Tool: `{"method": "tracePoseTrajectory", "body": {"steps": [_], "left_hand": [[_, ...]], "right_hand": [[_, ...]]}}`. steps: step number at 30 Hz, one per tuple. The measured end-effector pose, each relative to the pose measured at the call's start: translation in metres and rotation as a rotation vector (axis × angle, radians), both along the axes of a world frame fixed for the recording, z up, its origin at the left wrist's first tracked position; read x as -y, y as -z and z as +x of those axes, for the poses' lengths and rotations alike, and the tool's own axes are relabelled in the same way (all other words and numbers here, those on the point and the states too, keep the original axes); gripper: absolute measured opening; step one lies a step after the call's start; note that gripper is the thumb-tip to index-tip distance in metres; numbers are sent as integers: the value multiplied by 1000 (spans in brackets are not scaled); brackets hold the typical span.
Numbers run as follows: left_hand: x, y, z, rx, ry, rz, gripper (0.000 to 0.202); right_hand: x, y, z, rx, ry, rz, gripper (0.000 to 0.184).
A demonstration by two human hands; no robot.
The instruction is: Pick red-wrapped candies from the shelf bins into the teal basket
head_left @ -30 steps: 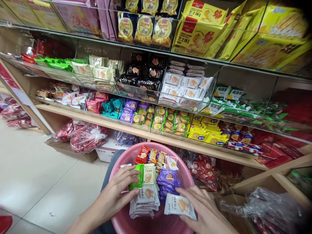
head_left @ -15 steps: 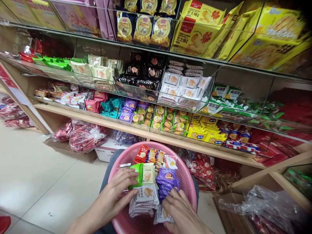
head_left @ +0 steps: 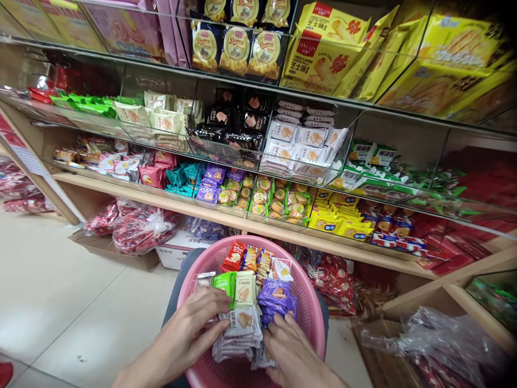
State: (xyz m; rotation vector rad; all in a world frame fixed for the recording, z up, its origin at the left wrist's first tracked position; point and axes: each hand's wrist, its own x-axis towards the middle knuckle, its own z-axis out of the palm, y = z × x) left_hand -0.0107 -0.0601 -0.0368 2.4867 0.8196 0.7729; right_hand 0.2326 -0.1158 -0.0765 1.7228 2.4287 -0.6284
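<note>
A pink plastic basket [head_left: 319, 307] holds rows of small wrapped snacks. My left hand [head_left: 200, 326] rests with fingers stretched along the left side of the stack of white wafer packets [head_left: 244, 323], its fingertips by a green packet [head_left: 224, 285]. Beside that one lies a cream packet [head_left: 244, 291]. My right hand [head_left: 293, 345] has its fingers curled round a white packet [head_left: 262, 357], close against the stack's right side; the fingers partly cover it. Purple packets [head_left: 277, 296] lie just above this hand. Red and orange packets [head_left: 248, 257] fill the far end.
Glass-fronted shelves [head_left: 226, 151] of sorted snacks stand ahead. Below them are bagged red packets [head_left: 141, 226], a white carton [head_left: 175, 253] and more red bags [head_left: 331, 280]. An open cardboard box [head_left: 388, 345] with clear plastic stands at right.
My right hand has moved slightly left with the white packet, which now sits nearer the white stack and is more covered by the fingers. My left hand has barely moved.
</note>
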Motion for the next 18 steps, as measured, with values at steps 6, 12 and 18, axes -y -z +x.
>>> {"method": "tracePoseTrajectory", "body": {"steps": [6,12,18], "left_hand": [[1,-5,-1,23,3,25,21],[1,-8,1,-2,5,46,20],[0,-7,4,-5,28,50,19]], "right_hand": [[-5,-3,-7,150,-26,-73,53],[-12,10,-11,239,-60,7,34],[-16,27,-8,249,-49,0,32]]}}
